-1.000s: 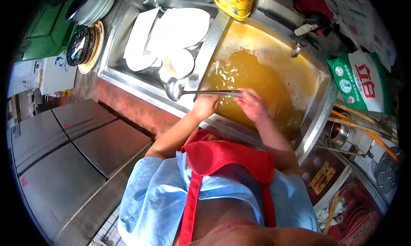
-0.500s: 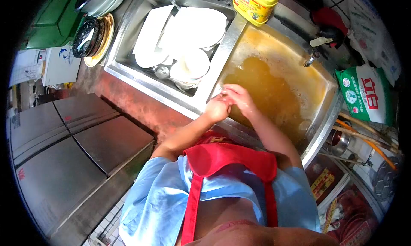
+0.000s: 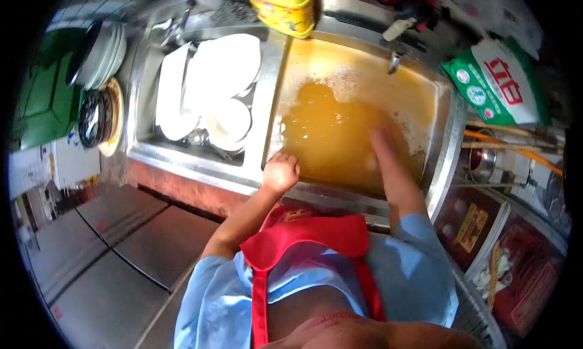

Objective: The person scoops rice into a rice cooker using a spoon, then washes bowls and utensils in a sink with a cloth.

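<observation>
- My left hand (image 3: 281,172) is at the near left corner of the right-hand steel basin (image 3: 446,136), in the centre of the frame, its fingers curled down at the edge; I cannot tell whether they grip anything.
- My right hand (image 3: 378,143) is dipped into the murky yellow-brown water (image 3: 340,121) right of centre, blurred and partly hidden, so I cannot tell how its fingers stand or whether they hold anything.
- My two hands are well apart. The water lies in the right-hand basin, with pale foam towards its far side and some bright glints on the surface.
- A metal tap (image 3: 396,58) stands over that basin's far edge, at the upper right.
- At the top centre, a yellow plastic jug with a red cap (image 3: 282,12) is at the far end of the steel divider (image 3: 265,100).
- In the left-hand steel basin (image 3: 138,106), upper left, lie a long white dish (image 3: 172,94), broad white plates (image 3: 229,63) and a round white bowl (image 3: 229,120), the bowl nearest me.
- Left of that basin are stacked pale bowls (image 3: 107,56) and, just below them, dark bowls (image 3: 91,119) on a patterned plate (image 3: 113,118).
- A green-and-white bag with red characters (image 3: 498,85) rests at the upper right.
</observation>
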The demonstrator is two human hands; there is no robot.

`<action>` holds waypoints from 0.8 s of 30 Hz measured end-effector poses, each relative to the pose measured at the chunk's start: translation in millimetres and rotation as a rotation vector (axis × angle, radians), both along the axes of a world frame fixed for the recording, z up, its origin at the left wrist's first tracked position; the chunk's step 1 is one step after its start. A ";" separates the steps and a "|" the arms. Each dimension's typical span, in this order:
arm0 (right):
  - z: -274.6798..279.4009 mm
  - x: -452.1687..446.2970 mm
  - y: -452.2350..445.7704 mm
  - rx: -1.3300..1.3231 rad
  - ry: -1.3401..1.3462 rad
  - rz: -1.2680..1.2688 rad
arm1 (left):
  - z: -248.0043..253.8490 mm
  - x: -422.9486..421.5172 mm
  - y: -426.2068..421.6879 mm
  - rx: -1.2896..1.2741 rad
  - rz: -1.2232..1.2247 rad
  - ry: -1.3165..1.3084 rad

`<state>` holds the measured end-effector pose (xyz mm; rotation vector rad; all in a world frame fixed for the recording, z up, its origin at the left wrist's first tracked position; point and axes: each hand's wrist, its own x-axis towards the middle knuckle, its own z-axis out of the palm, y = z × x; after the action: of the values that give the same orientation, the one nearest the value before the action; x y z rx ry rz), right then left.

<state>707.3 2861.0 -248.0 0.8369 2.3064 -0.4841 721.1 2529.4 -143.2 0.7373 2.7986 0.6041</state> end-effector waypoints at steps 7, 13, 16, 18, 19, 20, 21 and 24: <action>-142.3 -92.5 -24.7 -0.070 0.496 0.073 | 6.7 -2.7 6.4 -0.005 -0.029 0.032; -109.5 -119.8 -110.4 -0.220 0.260 0.340 | -0.3 -3.9 4.3 -0.025 -0.036 0.080; -108.7 -103.0 -133.3 -0.296 0.167 0.506 | 2.3 -1.6 4.7 -0.025 -0.029 0.071; -109.1 -85.5 -145.5 -0.346 0.121 0.615 | 2.8 -3.2 4.2 -0.032 -0.027 0.048; -109.3 -75.9 -150.2 -0.366 0.107 0.659 | 2.3 -2.8 3.9 -0.027 -0.023 0.052; -108.9 -66.6 -152.1 -0.379 0.089 0.696 | 1.0 -2.6 4.3 -0.019 -0.020 0.058; -108.5 -58.1 -152.1 -0.396 0.079 0.724 | 1.5 -3.5 5.3 -0.013 -0.018 0.063; -110.0 -42.5 -146.3 -0.452 0.076 0.761 | 4.2 -3.6 4.4 -0.015 -0.029 0.062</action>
<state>664.8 2714.6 -358.0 -0.2829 2.2344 -0.6431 717.5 2533.8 -139.1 0.8062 2.8397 0.5636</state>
